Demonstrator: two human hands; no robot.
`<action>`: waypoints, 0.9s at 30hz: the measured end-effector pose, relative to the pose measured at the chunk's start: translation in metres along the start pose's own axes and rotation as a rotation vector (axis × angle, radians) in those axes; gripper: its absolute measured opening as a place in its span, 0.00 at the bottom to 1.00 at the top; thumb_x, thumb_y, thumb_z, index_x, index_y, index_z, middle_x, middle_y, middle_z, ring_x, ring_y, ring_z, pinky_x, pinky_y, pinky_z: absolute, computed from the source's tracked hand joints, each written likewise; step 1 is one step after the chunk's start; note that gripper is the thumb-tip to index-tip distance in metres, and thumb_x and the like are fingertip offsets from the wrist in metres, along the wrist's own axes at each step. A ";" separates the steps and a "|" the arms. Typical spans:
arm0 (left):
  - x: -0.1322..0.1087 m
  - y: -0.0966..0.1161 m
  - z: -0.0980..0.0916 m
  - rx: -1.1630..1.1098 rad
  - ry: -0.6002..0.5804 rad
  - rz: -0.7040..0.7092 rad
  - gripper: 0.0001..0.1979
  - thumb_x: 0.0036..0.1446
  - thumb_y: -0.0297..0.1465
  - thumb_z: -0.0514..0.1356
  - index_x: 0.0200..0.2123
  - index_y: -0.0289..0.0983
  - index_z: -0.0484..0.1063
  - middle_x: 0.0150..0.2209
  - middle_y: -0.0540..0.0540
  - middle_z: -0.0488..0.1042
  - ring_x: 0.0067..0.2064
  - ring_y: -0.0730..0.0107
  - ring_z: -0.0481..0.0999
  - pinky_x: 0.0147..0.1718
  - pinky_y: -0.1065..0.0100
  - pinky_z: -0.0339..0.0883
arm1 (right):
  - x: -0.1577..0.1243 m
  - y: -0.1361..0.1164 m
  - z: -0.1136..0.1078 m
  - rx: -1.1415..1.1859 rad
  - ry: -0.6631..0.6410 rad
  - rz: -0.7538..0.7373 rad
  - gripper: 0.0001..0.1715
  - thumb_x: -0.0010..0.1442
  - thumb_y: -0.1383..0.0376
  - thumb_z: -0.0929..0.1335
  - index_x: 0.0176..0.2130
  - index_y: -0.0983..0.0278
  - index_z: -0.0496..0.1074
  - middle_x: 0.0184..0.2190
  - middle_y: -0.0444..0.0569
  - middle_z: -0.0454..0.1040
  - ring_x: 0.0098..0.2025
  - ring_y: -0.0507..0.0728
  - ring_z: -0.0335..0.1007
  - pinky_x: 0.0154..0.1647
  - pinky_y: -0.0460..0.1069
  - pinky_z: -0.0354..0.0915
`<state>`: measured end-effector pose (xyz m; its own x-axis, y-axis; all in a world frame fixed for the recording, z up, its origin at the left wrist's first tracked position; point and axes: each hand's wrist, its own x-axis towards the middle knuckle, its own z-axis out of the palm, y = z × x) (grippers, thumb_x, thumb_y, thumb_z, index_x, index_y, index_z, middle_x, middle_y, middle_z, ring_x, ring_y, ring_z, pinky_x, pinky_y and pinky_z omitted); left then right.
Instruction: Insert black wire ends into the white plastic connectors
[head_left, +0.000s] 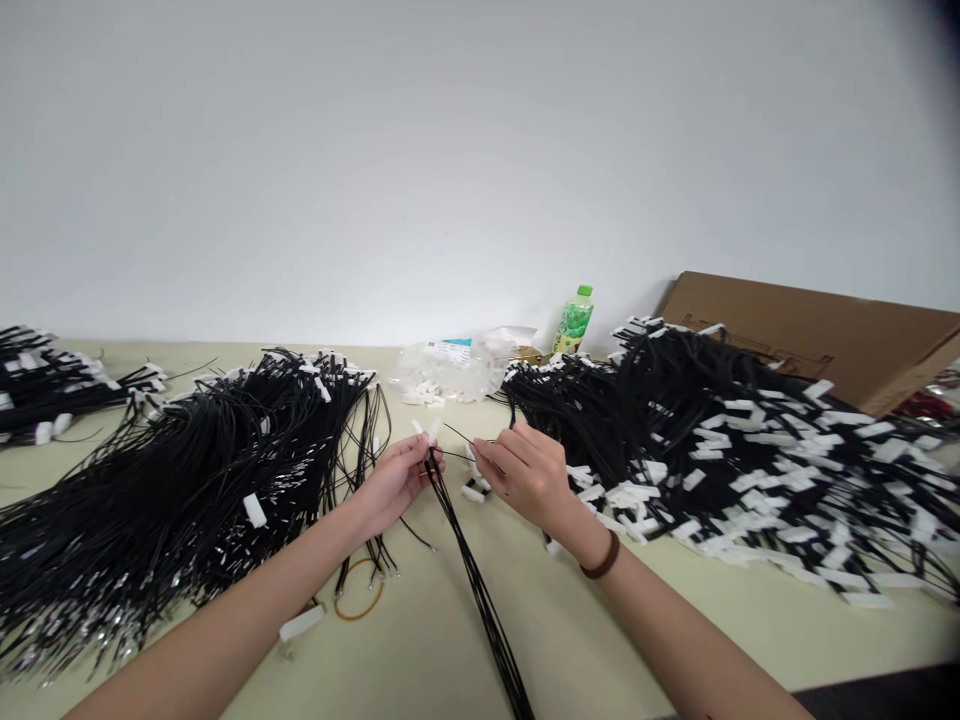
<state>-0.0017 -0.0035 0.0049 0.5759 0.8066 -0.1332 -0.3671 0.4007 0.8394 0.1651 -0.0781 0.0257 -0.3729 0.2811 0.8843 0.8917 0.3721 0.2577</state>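
My left hand [396, 482] is closed around a thin bundle of black wires [480, 590] that runs toward me across the table. A small white connector [433, 428] sticks up above its fingers. My right hand [521, 470] is closed in a pinch on a single black wire end [459, 436] just right of the bundle. A brown band sits on the right wrist. A loose white connector [472, 493] lies on the table between the hands.
Big heaps of black wires lie left [195, 480] and right [720, 450], the right one tipped with white connectors. A clear bag of white parts [446, 372], a green bottle [574, 320] and flat cardboard [825, 335] stand at the back. A rubber band [358, 600] lies near my left forearm.
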 end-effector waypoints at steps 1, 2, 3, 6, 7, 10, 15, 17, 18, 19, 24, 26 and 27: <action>0.000 0.000 0.000 0.005 -0.004 0.002 0.09 0.49 0.33 0.62 0.27 0.33 0.68 0.24 0.49 0.69 0.26 0.76 0.70 0.29 0.74 0.64 | 0.000 0.000 0.000 -0.003 -0.003 -0.005 0.04 0.54 0.69 0.68 0.28 0.65 0.67 0.19 0.43 0.60 0.25 0.49 0.49 0.27 0.46 0.48; 0.000 -0.001 -0.001 0.010 -0.007 0.005 0.09 0.49 0.33 0.62 0.27 0.33 0.68 0.24 0.50 0.69 0.26 0.76 0.70 0.29 0.74 0.64 | 0.000 0.000 -0.001 -0.006 -0.007 -0.014 0.04 0.54 0.70 0.68 0.28 0.65 0.67 0.19 0.43 0.60 0.25 0.49 0.48 0.26 0.46 0.48; 0.000 -0.001 -0.001 0.014 -0.007 0.008 0.10 0.48 0.34 0.63 0.27 0.33 0.68 0.24 0.50 0.69 0.26 0.76 0.69 0.29 0.74 0.63 | 0.001 0.000 -0.001 -0.010 -0.010 -0.023 0.04 0.54 0.70 0.68 0.28 0.65 0.67 0.19 0.43 0.60 0.25 0.49 0.48 0.26 0.47 0.48; -0.001 -0.001 -0.001 0.021 -0.001 0.022 0.12 0.46 0.35 0.65 0.27 0.33 0.68 0.24 0.50 0.69 0.26 0.76 0.69 0.29 0.74 0.63 | 0.001 0.000 -0.001 -0.021 -0.028 -0.053 0.03 0.54 0.70 0.67 0.28 0.66 0.67 0.19 0.43 0.59 0.25 0.49 0.47 0.26 0.46 0.47; -0.001 -0.001 0.000 0.023 0.002 0.026 0.12 0.45 0.36 0.65 0.26 0.33 0.68 0.23 0.51 0.69 0.26 0.76 0.69 0.29 0.73 0.62 | 0.001 0.000 -0.001 -0.023 -0.033 -0.062 0.03 0.55 0.70 0.67 0.29 0.66 0.68 0.19 0.43 0.59 0.25 0.49 0.48 0.26 0.46 0.47; -0.001 -0.001 0.001 0.032 0.003 0.039 0.14 0.43 0.36 0.66 0.26 0.33 0.68 0.23 0.51 0.69 0.26 0.77 0.68 0.29 0.73 0.62 | 0.001 -0.001 0.000 -0.021 -0.046 -0.070 0.01 0.56 0.70 0.67 0.31 0.66 0.68 0.19 0.43 0.60 0.26 0.49 0.48 0.26 0.46 0.47; -0.002 -0.002 0.002 0.072 -0.014 0.068 0.15 0.41 0.38 0.67 0.25 0.33 0.67 0.23 0.51 0.68 0.26 0.77 0.67 0.30 0.73 0.61 | 0.001 -0.004 0.002 -0.005 -0.081 -0.024 0.07 0.57 0.69 0.65 0.27 0.66 0.66 0.20 0.44 0.60 0.26 0.50 0.49 0.27 0.46 0.49; -0.003 -0.002 0.003 0.103 -0.038 0.071 0.15 0.42 0.38 0.67 0.25 0.34 0.67 0.23 0.52 0.67 0.26 0.77 0.66 0.30 0.73 0.60 | 0.002 -0.006 0.002 0.000 -0.124 0.028 0.09 0.58 0.68 0.64 0.26 0.65 0.66 0.20 0.45 0.61 0.27 0.50 0.51 0.28 0.46 0.50; -0.003 -0.002 0.003 0.124 -0.052 0.073 0.15 0.42 0.38 0.66 0.25 0.34 0.67 0.23 0.52 0.67 0.26 0.77 0.66 0.30 0.72 0.59 | 0.002 -0.007 0.002 0.006 -0.155 0.063 0.10 0.59 0.68 0.63 0.25 0.65 0.66 0.21 0.45 0.62 0.28 0.50 0.52 0.29 0.46 0.51; -0.004 -0.002 0.004 0.150 -0.067 0.072 0.15 0.43 0.39 0.65 0.25 0.34 0.67 0.23 0.52 0.67 0.26 0.77 0.66 0.30 0.72 0.59 | 0.003 -0.008 0.002 0.016 -0.191 0.099 0.10 0.59 0.68 0.62 0.26 0.66 0.65 0.23 0.46 0.63 0.29 0.50 0.54 0.30 0.46 0.53; -0.007 0.000 0.006 0.286 -0.146 0.054 0.17 0.44 0.42 0.64 0.24 0.34 0.66 0.22 0.52 0.67 0.26 0.76 0.65 0.29 0.71 0.57 | 0.000 -0.009 0.006 0.199 -0.305 0.264 0.09 0.62 0.66 0.59 0.31 0.65 0.65 0.40 0.48 0.70 0.41 0.51 0.64 0.37 0.45 0.60; -0.008 0.001 0.007 0.295 -0.159 0.052 0.17 0.44 0.42 0.64 0.24 0.34 0.65 0.22 0.52 0.67 0.26 0.75 0.65 0.29 0.72 0.56 | -0.002 -0.008 0.008 0.323 -0.330 0.304 0.09 0.62 0.67 0.59 0.30 0.65 0.64 0.44 0.48 0.69 0.45 0.51 0.65 0.42 0.46 0.61; -0.008 0.001 0.007 0.296 -0.163 0.051 0.17 0.44 0.42 0.63 0.23 0.34 0.65 0.22 0.52 0.67 0.26 0.75 0.65 0.29 0.72 0.56 | -0.002 -0.007 0.008 0.381 -0.341 0.318 0.09 0.61 0.67 0.59 0.30 0.65 0.64 0.45 0.48 0.70 0.45 0.51 0.65 0.43 0.46 0.62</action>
<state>-0.0012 -0.0129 0.0106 0.6801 0.7328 -0.0214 -0.1844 0.1992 0.9624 0.1575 -0.0741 0.0186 -0.2201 0.6755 0.7038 0.8419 0.4959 -0.2126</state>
